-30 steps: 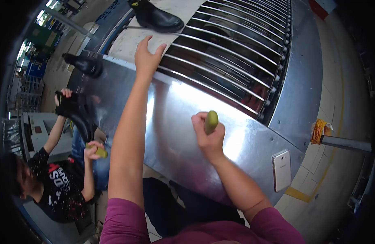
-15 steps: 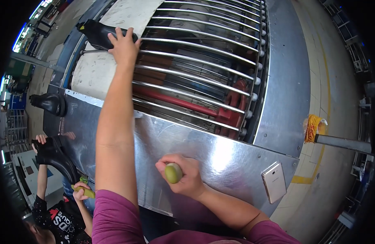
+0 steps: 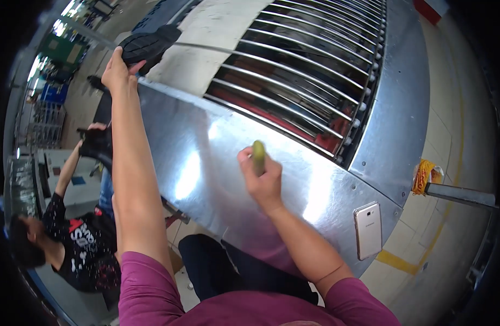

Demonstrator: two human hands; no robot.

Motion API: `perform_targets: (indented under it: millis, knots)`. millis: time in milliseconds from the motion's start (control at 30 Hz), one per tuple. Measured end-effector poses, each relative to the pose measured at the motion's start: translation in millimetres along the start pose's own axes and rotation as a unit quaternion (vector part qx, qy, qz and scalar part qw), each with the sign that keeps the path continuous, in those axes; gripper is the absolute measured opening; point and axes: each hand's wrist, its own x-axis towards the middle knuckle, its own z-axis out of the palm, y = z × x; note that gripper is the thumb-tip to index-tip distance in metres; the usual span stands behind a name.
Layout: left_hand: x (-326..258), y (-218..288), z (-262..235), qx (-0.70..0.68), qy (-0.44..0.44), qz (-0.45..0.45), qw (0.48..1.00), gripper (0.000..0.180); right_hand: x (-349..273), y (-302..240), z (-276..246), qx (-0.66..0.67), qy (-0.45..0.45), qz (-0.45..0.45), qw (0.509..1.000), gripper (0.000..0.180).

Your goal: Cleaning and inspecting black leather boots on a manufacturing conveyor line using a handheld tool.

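At the far left, my left hand (image 3: 119, 71) grips a black boot (image 3: 148, 46), tilted so its ridged dark sole faces up toward me. It is held near the corner of the white conveyor belt (image 3: 214, 38). My right hand (image 3: 265, 182) is closed around a green-handled tool (image 3: 258, 155) over the metal tabletop. Only the rounded handle end shows clearly; the tool's working end is hidden by the fist, so its kind cannot be told.
Metal rollers (image 3: 293, 81) run beside the belt. A phone (image 3: 368, 231) lies on the right of the metal table (image 3: 223, 179). At left, a co-worker (image 3: 87, 250) holds another black boot (image 3: 98, 144). A post wrapped in yellow cord (image 3: 423, 176) stands at right.
My left hand has taken hold of the boot from the belt, lifted it toward the left and turned its sole up. My right hand has shifted slightly with the tool; the view has swung.
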Motion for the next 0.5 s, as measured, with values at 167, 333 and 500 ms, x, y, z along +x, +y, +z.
perform_targets:
  millis: [167,333,500]
  knots:
    - [-107,106,-143,-0.119,-0.089,-0.025,0.989,0.047,-5,-3,6,0.130,-0.023,0.100,0.986,0.017]
    - [-276,157,-244,-0.261,-0.078,-0.046,0.961,0.050,-7,1,-6,0.135,-0.122,0.049,0.982,0.037]
    - [-415,165,-302,-0.303,-0.089,-0.054,0.947,0.058,-38,-36,18,0.407,-0.214,0.073,0.885,0.049]
